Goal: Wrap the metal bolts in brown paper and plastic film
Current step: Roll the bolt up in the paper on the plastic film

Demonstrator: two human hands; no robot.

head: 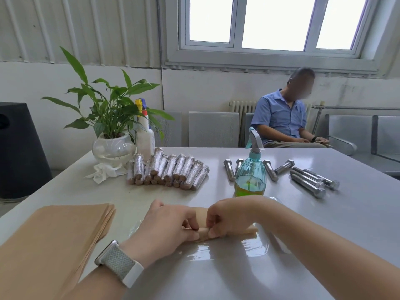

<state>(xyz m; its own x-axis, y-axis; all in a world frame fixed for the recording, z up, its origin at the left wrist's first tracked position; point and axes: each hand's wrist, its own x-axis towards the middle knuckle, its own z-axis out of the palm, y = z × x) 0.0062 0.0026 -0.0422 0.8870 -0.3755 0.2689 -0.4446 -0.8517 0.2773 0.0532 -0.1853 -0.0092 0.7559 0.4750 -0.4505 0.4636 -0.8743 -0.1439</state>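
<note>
A bolt rolled in brown paper [202, 221] lies across a sheet of clear plastic film [227, 247] near the table's front. My left hand [166, 228] grips its left part with curled fingers. My right hand [229, 217] pinches its right part, and the roll's right end [252, 231] sticks out past it. A stack of brown paper sheets [54, 241] lies at the front left. Several bare metal bolts [307, 178] lie at the back right. A pile of wrapped bolts [171, 169] sits at the back middle.
A blue-green spray bottle [251, 169] stands just beyond my hands. A potted plant in a glass bowl [112, 148], a white bottle [145, 137] and a crumpled tissue [104, 172] stand back left. A person [285, 118] sits on a bench behind the grey table [216, 278].
</note>
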